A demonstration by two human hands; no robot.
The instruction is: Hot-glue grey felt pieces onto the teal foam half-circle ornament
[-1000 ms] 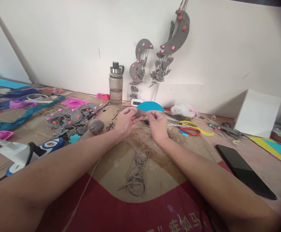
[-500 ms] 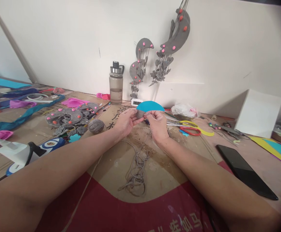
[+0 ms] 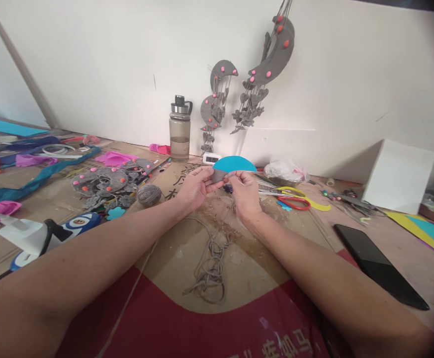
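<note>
Near the middle of the view, my left hand pinches a small grey piece between thumb and fingers. My right hand is closed at the right edge of the same piece, fingertips together. Just behind the piece lies a blue rounded sheet. Loose grey cord is coiled on the cardboard below my hands. A ball of grey yarn sits left of my left wrist.
A bottle stands by the wall, where grey crescent ornaments hang. Yellow and red scissors lie right of my right hand, a phone farther right. At left are a glue gun and decorated grey pieces.
Both hands have stayed nearly in place on the grey piece. A little more of the piece shows between them. The whole view has shifted very slightly.
</note>
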